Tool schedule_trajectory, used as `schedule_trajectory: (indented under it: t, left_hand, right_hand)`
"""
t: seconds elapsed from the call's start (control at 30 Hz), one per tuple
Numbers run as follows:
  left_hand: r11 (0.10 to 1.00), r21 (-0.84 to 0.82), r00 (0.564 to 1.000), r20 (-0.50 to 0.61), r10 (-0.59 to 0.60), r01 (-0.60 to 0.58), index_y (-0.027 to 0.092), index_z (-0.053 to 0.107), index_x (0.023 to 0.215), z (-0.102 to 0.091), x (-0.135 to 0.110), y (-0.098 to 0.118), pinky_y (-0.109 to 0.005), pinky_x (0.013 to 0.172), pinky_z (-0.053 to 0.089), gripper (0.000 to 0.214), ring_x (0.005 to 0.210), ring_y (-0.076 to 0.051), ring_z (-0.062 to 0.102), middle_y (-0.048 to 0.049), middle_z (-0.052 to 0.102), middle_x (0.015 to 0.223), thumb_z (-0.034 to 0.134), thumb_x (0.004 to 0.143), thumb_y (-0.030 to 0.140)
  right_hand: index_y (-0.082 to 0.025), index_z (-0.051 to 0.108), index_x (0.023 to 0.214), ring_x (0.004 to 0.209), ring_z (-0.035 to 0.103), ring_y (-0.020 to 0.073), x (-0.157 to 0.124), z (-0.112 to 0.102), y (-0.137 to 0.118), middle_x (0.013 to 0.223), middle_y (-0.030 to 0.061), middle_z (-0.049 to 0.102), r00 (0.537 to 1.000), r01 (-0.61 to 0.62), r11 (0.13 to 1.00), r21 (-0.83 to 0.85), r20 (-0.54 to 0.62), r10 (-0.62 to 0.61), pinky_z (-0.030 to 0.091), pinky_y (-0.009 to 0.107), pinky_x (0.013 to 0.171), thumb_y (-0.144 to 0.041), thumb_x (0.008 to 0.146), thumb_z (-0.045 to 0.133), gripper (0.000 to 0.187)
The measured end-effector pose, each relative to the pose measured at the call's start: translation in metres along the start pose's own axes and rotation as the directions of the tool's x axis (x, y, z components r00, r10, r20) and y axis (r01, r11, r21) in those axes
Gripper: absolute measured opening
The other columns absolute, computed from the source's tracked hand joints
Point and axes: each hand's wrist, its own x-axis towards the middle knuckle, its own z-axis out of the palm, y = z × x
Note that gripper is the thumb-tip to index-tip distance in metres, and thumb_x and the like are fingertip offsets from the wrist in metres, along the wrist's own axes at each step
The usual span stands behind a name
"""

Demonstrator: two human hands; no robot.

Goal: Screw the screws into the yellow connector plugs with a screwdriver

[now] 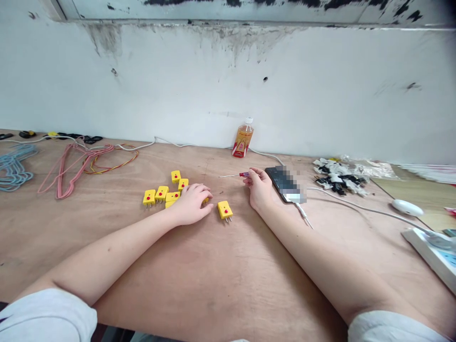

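My left hand (194,204) lies palm down over a group of yellow two-pin plugs (162,193), each with a red screw. Its fingers are spread and curved, and a bit of a yellow plug shows between thumb and fingers; whether they grip it is hard to see. One yellow plug (224,210) lies alone to the right of that hand, pins towards me. My right hand (260,188) is closed round the handle of a small screwdriver (244,175), whose thin shaft points left above the table.
A phone (285,184) on a white cable lies right of my right hand. Behind stands an orange-labelled bottle (243,138). Pink wire bundles (67,173) and blue wires (16,166) lie left. At right are black and white small parts (338,178) and a power strip (432,254).
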Motion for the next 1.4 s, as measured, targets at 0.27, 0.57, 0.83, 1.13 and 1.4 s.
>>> schedule_trajectory:
  t: [0.27, 0.57, 0.83, 1.13, 1.4]
  left_hand:
    - [1.000, 0.017, 1.000, 0.001, 0.011, -0.011, 0.023, 0.072, 0.112, 0.002, 0.000, 0.000, -0.059, 0.116, 0.038, 0.025, 0.138, -0.035, 0.050, -0.0098, 0.065, 0.139, 0.058, 0.097, 0.038]
    - [0.998, 0.053, 1.000, 0.009, 0.016, -0.017, 0.022, 0.073, 0.112, 0.003, 0.000, 0.000, -0.058, 0.115, 0.038, 0.024, 0.137, -0.035, 0.050, -0.0100, 0.065, 0.139, 0.059, 0.098, 0.037]
    - [0.997, 0.077, 1.000, 0.015, 0.022, -0.023, 0.022, 0.073, 0.113, 0.003, 0.000, 0.000, -0.058, 0.115, 0.039, 0.025, 0.137, -0.035, 0.051, -0.0104, 0.065, 0.139, 0.060, 0.098, 0.037]
    - [0.998, 0.065, 1.000, 0.011, 0.023, -0.024, 0.021, 0.072, 0.114, 0.003, 0.000, 0.001, -0.058, 0.115, 0.038, 0.027, 0.137, -0.034, 0.051, -0.0108, 0.066, 0.138, 0.058, 0.099, 0.038]
    - [1.000, -0.001, 1.000, 0.018, -0.002, 0.002, 0.024, 0.073, 0.121, 0.000, 0.000, 0.002, -0.061, 0.118, 0.035, 0.036, 0.141, -0.035, 0.048, -0.0107, 0.065, 0.142, 0.059, 0.100, 0.049]
  right_hand:
    - [-0.022, 0.061, 0.089, 0.071, 0.062, 0.0143, 0.002, -0.002, 0.001, 0.081, -0.0002, 0.067, 0.996, 0.086, 0.995, -0.047, -0.001, -0.086, 0.050, 0.028, 0.069, -0.052, 0.081, 0.074, 0.033]
    - [-0.023, 0.064, 0.082, 0.067, 0.058, 0.0141, -0.001, 0.000, 0.003, 0.072, -0.0028, 0.062, 0.993, 0.046, 0.999, -0.022, 0.113, -0.043, 0.049, 0.027, 0.061, -0.059, 0.075, 0.083, 0.041]
    - [-0.022, 0.066, 0.084, 0.065, 0.060, 0.0122, -0.008, 0.002, -0.001, 0.075, -0.0024, 0.066, 0.975, -0.044, 0.999, -0.001, 0.220, 0.043, 0.051, 0.027, 0.063, -0.057, 0.071, 0.087, 0.043]
    - [-0.023, 0.066, 0.083, 0.066, 0.062, 0.0131, -0.007, 0.002, -0.004, 0.073, -0.0020, 0.065, 0.954, -0.225, 0.953, 0.204, 0.244, 0.173, 0.056, 0.028, 0.064, -0.049, 0.068, 0.092, 0.041]
    - [-0.022, 0.069, 0.084, 0.070, 0.064, 0.0135, -0.020, 0.006, -0.011, 0.077, -0.0004, 0.068, 0.902, -0.319, 0.915, 0.246, 0.376, 0.214, 0.059, 0.029, 0.070, -0.046, 0.066, 0.097, 0.041]
